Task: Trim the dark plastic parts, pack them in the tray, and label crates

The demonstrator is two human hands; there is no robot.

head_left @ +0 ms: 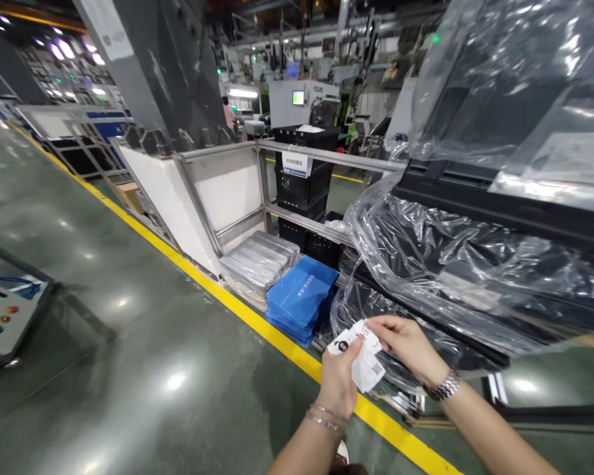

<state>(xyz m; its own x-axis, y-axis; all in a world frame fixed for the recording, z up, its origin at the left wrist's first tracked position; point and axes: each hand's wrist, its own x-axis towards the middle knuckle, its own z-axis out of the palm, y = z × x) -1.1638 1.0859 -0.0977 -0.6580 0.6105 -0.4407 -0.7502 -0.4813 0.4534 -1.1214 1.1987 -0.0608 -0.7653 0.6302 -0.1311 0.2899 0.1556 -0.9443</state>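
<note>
My left hand (337, 381) and my right hand (410, 348) meet low in the centre of the head view, both pinching a small white printed label sheet (365, 356). The left thumb lies over its left end; the right fingers hold its top right edge. A bracelet circles my left wrist and a metal watch my right. Just beyond the hands lies a long black part wrapped in clear plastic film (455, 277).
A yellow floor line (218, 297) runs diagonally along a metal rack (321, 157). Blue folded sheets (301, 297) and a grey stack (260, 260) lie beside it. Black crates (301, 185) stand behind. A control panel (2, 316) sits at left. A person stands far back.
</note>
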